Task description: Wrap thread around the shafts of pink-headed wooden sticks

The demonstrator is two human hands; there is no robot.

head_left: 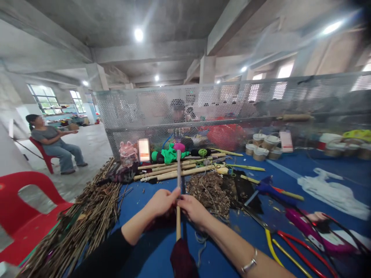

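Observation:
Both of my hands pinch a long stick (178, 224) that points away from me over the table. Its far half looks greyish, and its near half is pale tan. My left hand (162, 201) closes on the stick's left side, and my right hand (191, 208) grips it just beside the left. Dark maroon fabric (183, 256) covers the near end. Beyond the far end lie a magenta ball (179, 147) and bright green cloth (169, 154); whether the stick touches the ball I cannot tell. The fingertips partly hide where the two tones meet.
Thin twigs (87, 224) pile up at left, beside a red chair (31, 204). Brown plant scraps (211, 191) and bamboo sticks (171, 173) lie ahead. Right are red-handled loppers (301, 247), a purple tool (315, 231) and small buckets (262, 144). A perforated panel (150, 116) stands behind; a person (55, 143) sits left.

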